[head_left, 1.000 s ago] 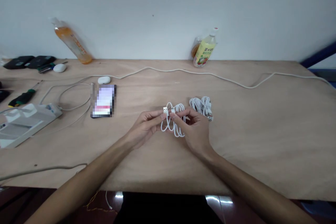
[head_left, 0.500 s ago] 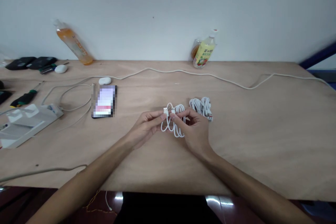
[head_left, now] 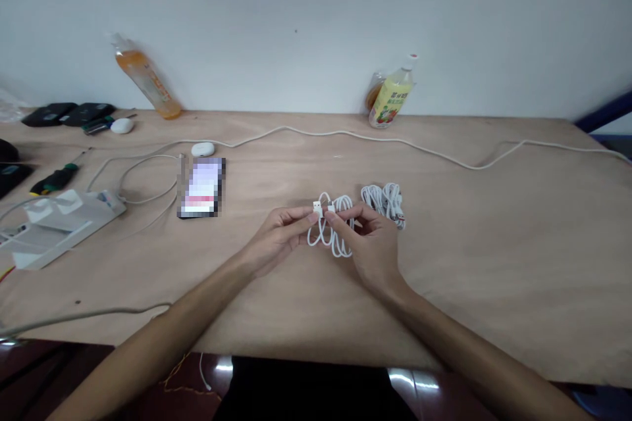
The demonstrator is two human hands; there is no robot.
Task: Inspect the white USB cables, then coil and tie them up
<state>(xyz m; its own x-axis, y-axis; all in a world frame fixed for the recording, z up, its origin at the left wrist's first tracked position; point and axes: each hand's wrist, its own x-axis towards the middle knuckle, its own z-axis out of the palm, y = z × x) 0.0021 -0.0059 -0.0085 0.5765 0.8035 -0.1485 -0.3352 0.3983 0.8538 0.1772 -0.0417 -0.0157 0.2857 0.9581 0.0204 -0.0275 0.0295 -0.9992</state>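
A white coiled cable [head_left: 342, 245] is held up between my two hands above the middle of the table. My left hand [head_left: 282, 237] pinches its USB plug between thumb and finger. My right hand [head_left: 371, 242] grips the other plug end close beside it, with the loops hanging below and partly behind the fingers. Just behind my right hand, two bundled white cables [head_left: 384, 200] lie on the wooden table [head_left: 474, 263].
At left are a phone [head_left: 203, 188], a white earbud case [head_left: 203, 149], a white power strip [head_left: 69, 223] and a screwdriver [head_left: 55, 179]. An orange bottle [head_left: 148, 84] and a yellow bottle [head_left: 392, 100] lean on the wall. A long cable [head_left: 345, 134] crosses behind.
The view has shifted slightly, so the table items appear a little further right. Both hands keep their hold on the cable, with no clear change in their grip.
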